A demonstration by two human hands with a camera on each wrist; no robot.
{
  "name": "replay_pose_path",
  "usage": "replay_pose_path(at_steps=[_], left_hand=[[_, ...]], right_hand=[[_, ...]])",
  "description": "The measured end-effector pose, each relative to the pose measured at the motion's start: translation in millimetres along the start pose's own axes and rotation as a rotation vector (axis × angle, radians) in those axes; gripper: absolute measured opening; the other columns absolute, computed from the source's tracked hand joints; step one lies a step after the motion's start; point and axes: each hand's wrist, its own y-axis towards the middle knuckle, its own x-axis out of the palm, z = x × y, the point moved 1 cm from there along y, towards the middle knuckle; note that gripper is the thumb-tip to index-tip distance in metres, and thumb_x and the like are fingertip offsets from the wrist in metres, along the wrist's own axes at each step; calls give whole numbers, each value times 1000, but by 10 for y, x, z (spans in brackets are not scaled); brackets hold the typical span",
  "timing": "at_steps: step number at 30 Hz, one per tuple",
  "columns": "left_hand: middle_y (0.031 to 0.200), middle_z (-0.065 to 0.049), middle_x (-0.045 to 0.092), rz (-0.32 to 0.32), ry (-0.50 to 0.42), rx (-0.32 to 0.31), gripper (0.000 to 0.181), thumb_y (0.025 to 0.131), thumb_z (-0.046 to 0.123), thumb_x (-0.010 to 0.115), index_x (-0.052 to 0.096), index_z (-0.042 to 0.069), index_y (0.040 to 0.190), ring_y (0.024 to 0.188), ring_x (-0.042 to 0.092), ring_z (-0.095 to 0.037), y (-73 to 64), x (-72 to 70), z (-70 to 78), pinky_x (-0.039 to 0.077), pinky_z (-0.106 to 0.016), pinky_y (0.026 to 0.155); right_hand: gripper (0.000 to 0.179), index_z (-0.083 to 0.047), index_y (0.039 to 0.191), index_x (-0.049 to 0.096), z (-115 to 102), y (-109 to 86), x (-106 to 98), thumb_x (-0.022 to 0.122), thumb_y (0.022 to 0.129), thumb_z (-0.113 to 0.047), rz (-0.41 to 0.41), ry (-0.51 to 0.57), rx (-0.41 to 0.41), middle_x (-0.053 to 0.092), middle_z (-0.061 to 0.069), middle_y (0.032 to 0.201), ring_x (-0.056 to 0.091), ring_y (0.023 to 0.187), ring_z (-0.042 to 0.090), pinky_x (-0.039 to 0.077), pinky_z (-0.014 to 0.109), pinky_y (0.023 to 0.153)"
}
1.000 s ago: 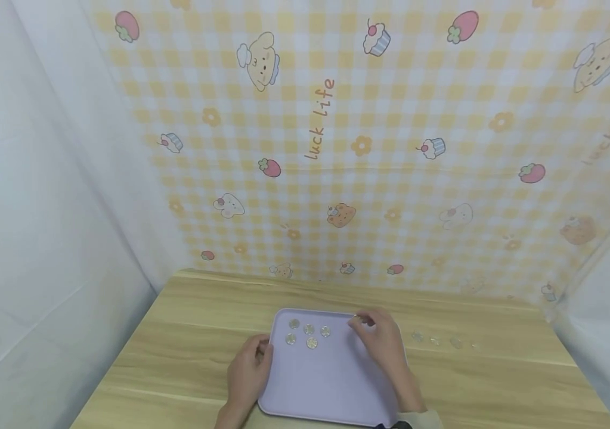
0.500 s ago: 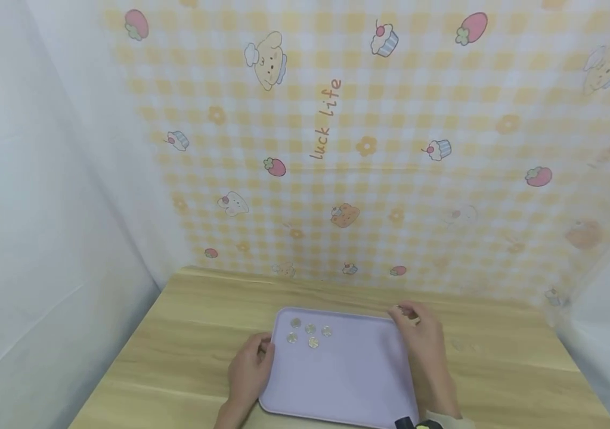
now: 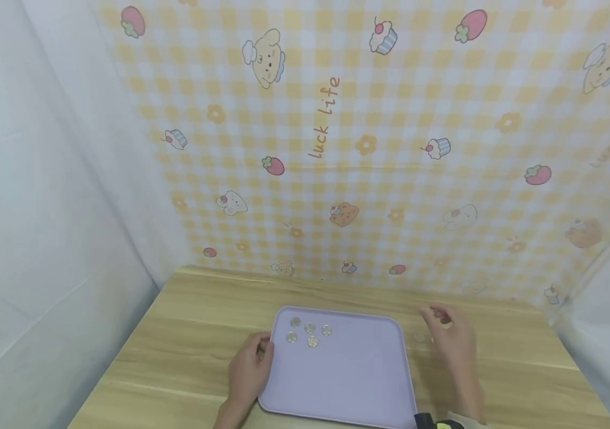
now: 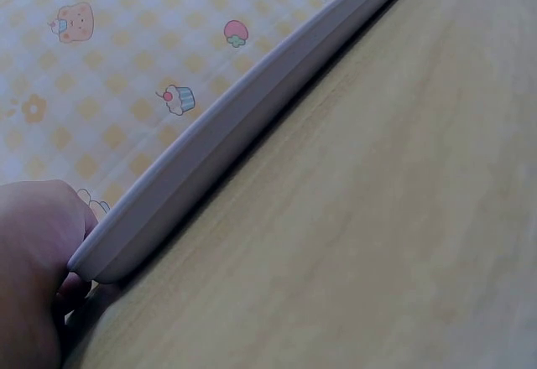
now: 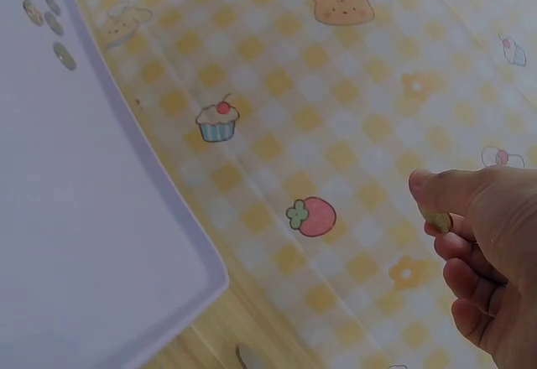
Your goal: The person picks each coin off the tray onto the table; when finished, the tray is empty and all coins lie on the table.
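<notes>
A pale purple tray (image 3: 347,375) lies on the table, with several small round metal coins (image 3: 312,341) in its far left corner. My left hand (image 3: 251,366) grips the tray's left edge; in the left wrist view, the hand (image 4: 38,260) is at the tray's rim (image 4: 226,147), its fingertips partly hidden. To the right of the tray and above the table is my right hand (image 3: 454,341). In the right wrist view it pinches a gold-coloured coin (image 5: 438,220) behind the thumb, the other fingers curled.
On the wooden table (image 3: 514,363), a coin (image 3: 419,338) lies just right of the tray, and another (image 3: 433,340) shows beside my right hand. A yellow checked cloth (image 3: 369,179) hangs behind the table, with white cloth (image 3: 52,238) at the left side.
My right hand has moved right, from above the tray's far right corner to beyond its right edge. It now covers part of the coin row there. The left hand stays at the tray.
</notes>
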Motion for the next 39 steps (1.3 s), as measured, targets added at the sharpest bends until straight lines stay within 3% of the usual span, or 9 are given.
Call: replay_pose_path(at_steps=[6,13,18,20,22,25,29,34,39], left_hand=[[78,9,63,19,2,13,21,90,17,71,71,10,110,56,44,0,-5,-11,-1,39,-19,52],[80,8,65,5,4,-6,21,90,18,70,71,11,110,59,47,1,7,-9,6,41,-18,54],[81,6,65,-3,2,-14,21,91,18,69,70,10,111,58,46,1,-1,-11,23,40,-18,54],[81,7,66,11,6,-1,21,91,18,70,71,11,110,59,47,1,5,7,21,41,-19,55],[81,7,66,22,3,11,20,90,18,70,71,11,109,60,48,2,16,28,20,42,-19,56],[80,7,66,33,-2,21,20,89,16,71,71,11,108,59,47,2,30,46,21,41,-19,55],[80,6,66,30,-9,16,20,89,16,70,71,10,109,56,46,1,31,28,29,40,-18,52],[81,7,66,17,-6,0,21,90,18,70,71,11,109,57,46,0,19,10,23,40,-19,54],[81,7,66,17,-6,-7,20,90,17,70,72,12,109,57,46,1,0,3,6,39,-19,54]], right_hand=[[37,-7,116,69,84,18,-114,71,93,-35,6,-7,36,70,11,105,48,92,6,40,23,76],[30,-10,111,73,163,49,-145,75,90,-31,67,-4,46,73,8,103,48,84,-6,39,16,73],[46,-12,121,68,318,81,-272,65,93,-48,-4,-28,177,70,13,117,53,93,5,43,28,75],[55,-10,126,65,398,100,-371,60,94,-54,-32,-47,235,67,17,121,53,95,10,43,29,74],[58,-9,126,64,475,111,-485,59,94,-57,-14,-63,285,67,16,120,54,90,5,43,25,71],[56,-10,123,67,571,109,-655,65,91,-56,55,-32,367,72,-4,100,51,81,-5,42,16,65],[54,-20,123,68,657,70,-826,69,86,-59,111,58,497,55,-34,83,49,78,-10,42,12,62],[57,-27,129,64,752,32,-931,65,86,-63,103,82,600,52,-34,93,46,85,-9,43,11,62],[59,-25,130,63,803,12,-939,65,85,-64,112,72,614,50,-27,100,44,87,-8,41,13,66]])
